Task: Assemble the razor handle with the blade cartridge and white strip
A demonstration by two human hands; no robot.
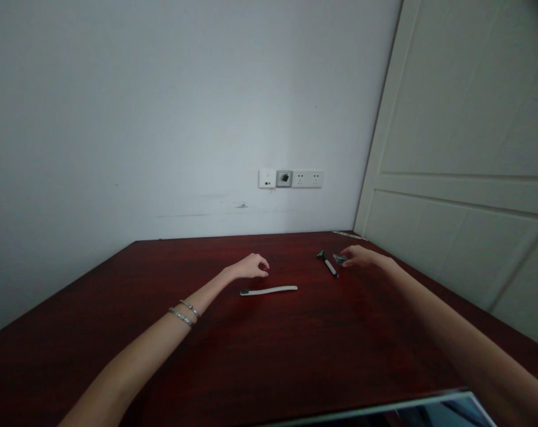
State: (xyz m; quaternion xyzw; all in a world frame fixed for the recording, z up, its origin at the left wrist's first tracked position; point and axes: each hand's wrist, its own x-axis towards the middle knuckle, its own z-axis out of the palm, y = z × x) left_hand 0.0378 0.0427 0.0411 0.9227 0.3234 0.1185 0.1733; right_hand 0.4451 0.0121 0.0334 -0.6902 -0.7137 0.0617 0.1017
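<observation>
My left hand (251, 266) hovers over the dark red table, fingers curved and apart from the thumb, with nothing between them. Just in front of it, nearer to me, lies a white toothbrush (271, 290) with a dark-bristled head pointing left. At the right, my right hand (356, 256) has its fingertips closed on the edge of a small clear plastic piece (339, 259) with teal in it; its exact kind is too small to make out. Beside that piece, to the left, a razor (328, 264) with a grey and black handle rests on the table, its head toward the wall.
The dark red tabletop (269, 350) runs back to a white wall with sockets (307, 179) and a black plug (284, 178). A pale panelled door (451, 231) borders the right side. A shiny light-edged panel (447, 409) lies at the near edge.
</observation>
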